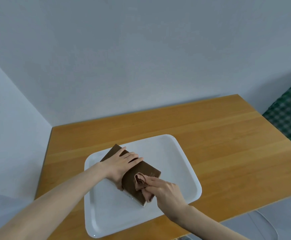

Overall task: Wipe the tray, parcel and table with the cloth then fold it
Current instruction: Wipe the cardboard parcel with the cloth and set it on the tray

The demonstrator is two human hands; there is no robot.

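Note:
A brown rectangular parcel (145, 170) lies diagonally on a white tray (181, 163) in the middle of the wooden table (219, 135). My left hand (122, 164) rests flat across the parcel's far half, fingers spread over its top and thumb at its near side. My right hand (165, 191) pinches a crumpled pinkish-brown cloth (141, 182) and presses it onto the parcel's near end. Part of the cloth hangs over the parcel's near edge under my fingers.
The table stands in a corner, with grey walls behind and to the left. Its right edge borders a green checked fabric (290, 113). A thin white cable (266, 222) lies on the floor past the near right edge.

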